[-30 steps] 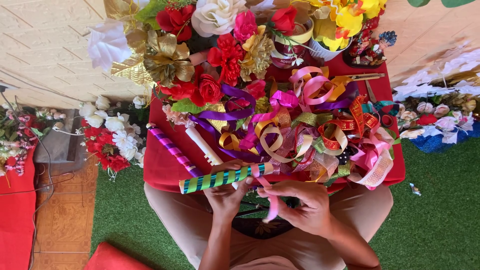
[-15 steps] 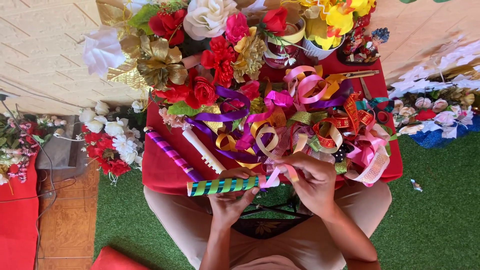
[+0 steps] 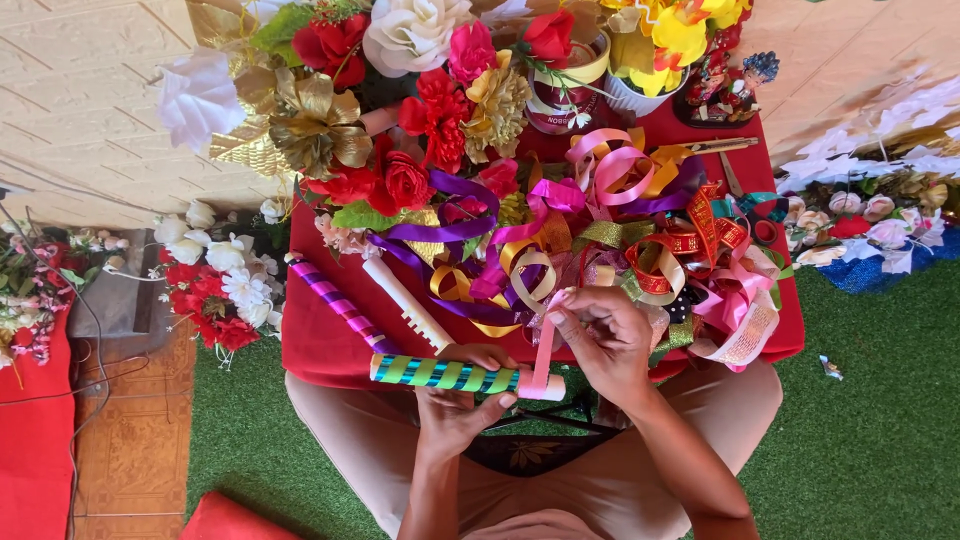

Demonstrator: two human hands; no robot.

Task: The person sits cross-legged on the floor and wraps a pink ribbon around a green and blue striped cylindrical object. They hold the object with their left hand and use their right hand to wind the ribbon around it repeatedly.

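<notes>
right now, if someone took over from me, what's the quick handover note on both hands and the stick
Left hand: grips the green-striped stick from below, level over the lap.
Right hand: pinches a pink ribbon at the stick's bare white end.
Done: most of the stick is wrapped.
Left: the white end is uncovered.
Nearby on the red table: purple-striped stick, white stick, ribbon pile.

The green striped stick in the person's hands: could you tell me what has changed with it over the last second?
The green striped stick levelled out from a slight tilt. The right hand pulled the pink ribbon upright at its bare end. The left hand keeps gripping it; the ribbon pile is unchanged.
</notes>
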